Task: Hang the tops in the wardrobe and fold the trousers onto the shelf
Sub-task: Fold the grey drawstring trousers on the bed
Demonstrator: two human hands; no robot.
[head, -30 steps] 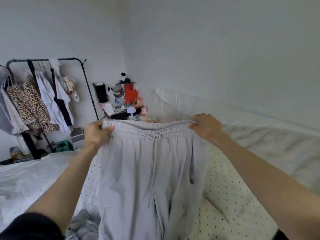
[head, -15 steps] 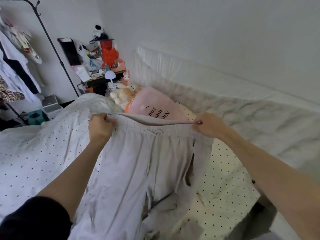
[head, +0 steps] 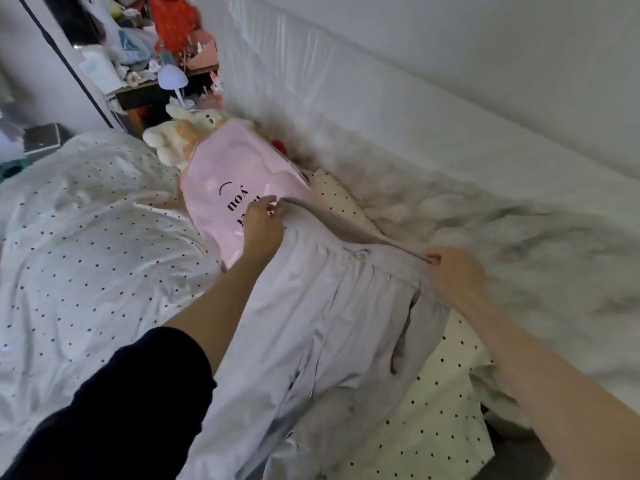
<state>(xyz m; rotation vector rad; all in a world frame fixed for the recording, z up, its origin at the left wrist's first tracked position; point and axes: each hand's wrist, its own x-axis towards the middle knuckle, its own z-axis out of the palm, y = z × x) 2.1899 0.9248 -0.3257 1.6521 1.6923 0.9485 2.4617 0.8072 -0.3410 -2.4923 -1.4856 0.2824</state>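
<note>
Light grey drawstring trousers (head: 325, 317) lie spread on the bed, waistband away from me, legs running toward the bottom of the view. My left hand (head: 263, 226) grips the left end of the waistband, over a pink plastic bag (head: 239, 178). At the right end of the waistband, my right hand (head: 453, 271) pinches the fabric. The waistband is stretched between both hands and rests low on the bedding.
The bed has a white dotted duvet (head: 79, 244) on the left and a fluffy grey blanket (head: 502, 230) on the right. A plush toy (head: 183, 133) lies beyond the pink bag. A cluttered side table (head: 159, 77) and a black rack pole (head: 65, 64) stand at the far left.
The trousers came down from being held up in the air onto the bed. Both hands lowered and moved forward, keeping hold of the waistband. My view tilted down toward the bed.
</note>
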